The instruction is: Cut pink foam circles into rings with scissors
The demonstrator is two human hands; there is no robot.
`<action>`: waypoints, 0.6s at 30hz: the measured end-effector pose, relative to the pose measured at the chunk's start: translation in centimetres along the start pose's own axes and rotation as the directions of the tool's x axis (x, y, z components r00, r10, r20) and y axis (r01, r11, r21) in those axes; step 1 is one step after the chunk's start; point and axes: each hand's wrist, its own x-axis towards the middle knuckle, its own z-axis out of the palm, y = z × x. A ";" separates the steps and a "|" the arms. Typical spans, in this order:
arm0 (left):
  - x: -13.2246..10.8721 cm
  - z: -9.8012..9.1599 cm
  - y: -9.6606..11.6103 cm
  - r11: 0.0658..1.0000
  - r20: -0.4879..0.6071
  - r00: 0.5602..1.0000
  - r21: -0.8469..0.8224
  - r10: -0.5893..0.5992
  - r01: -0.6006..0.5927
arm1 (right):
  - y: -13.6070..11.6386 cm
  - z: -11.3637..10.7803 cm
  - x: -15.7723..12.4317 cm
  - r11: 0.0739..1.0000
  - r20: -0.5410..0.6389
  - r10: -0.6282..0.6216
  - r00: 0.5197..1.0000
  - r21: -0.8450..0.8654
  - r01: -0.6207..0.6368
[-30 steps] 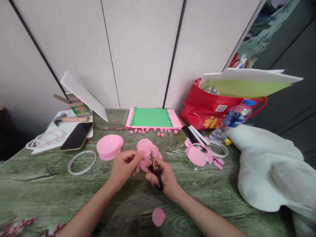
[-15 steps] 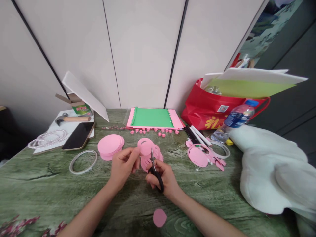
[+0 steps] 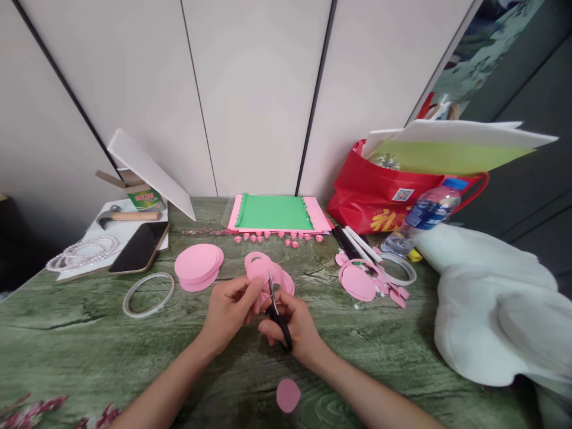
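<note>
Between thumb and fingers, my left hand (image 3: 233, 308) pinches a pink paper circle (image 3: 259, 270). Black-handled scissors (image 3: 279, 322) are held in my right hand (image 3: 295, 325), with the blades pointing away from me against the paper's right side. Whether the blades are parted is too small to tell. Under and behind the held circle lie pink paper rings and scraps (image 3: 286, 280), partly hidden by my hands. A stack of pink paper circles (image 3: 198, 263) is to the left of my left hand. Nearer to me, a small pink paper piece (image 3: 288, 395) rests on the table.
Green paper (image 3: 274, 212) lies on pink sheets at the back, with small pink rolled pieces (image 3: 281, 235) before it. Tape rolls (image 3: 149, 295), a phone (image 3: 140, 247) and a hammer (image 3: 129, 216) are leftward. Rightward are pens (image 3: 357, 243), a water bottle (image 3: 422, 217), a red bag (image 3: 357, 190) and a white plush (image 3: 482, 304).
My left hand has moved right and slightly down with the paper circle, closer to the scissors. My right hand and the scissors have shifted slightly left.
</note>
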 end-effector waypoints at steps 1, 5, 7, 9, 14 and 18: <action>0.0 0.0 0.0 1.000 0.010 1.000 0.005 -0.002 0.002 | -0.1 0.0 0.0 1.000 0.009 -0.021 1.000 0.011 0.021; -0.2 0.2 0.1 0.999 0.055 0.998 0.039 0.016 -0.018 | -0.4 -0.2 0.3 0.992 0.025 -0.113 0.993 0.057 0.111; -0.2 0.3 0.3 0.998 0.065 0.998 0.051 0.027 -0.030 | -0.3 -0.3 0.4 0.991 0.021 -0.124 0.992 0.055 0.122; -0.2 0.3 0.4 0.998 0.065 0.997 0.060 0.031 -0.034 | -0.2 -0.4 0.4 0.992 0.022 -0.122 0.992 0.041 0.121; -0.1 0.3 0.5 0.997 0.043 0.999 0.063 0.029 -0.032 | -0.2 -0.4 0.4 0.993 0.013 -0.113 0.994 0.035 0.112; -0.1 0.3 0.7 0.998 0.031 0.999 0.066 0.017 -0.019 | -0.4 -0.3 0.3 0.996 0.009 -0.089 0.996 0.023 0.089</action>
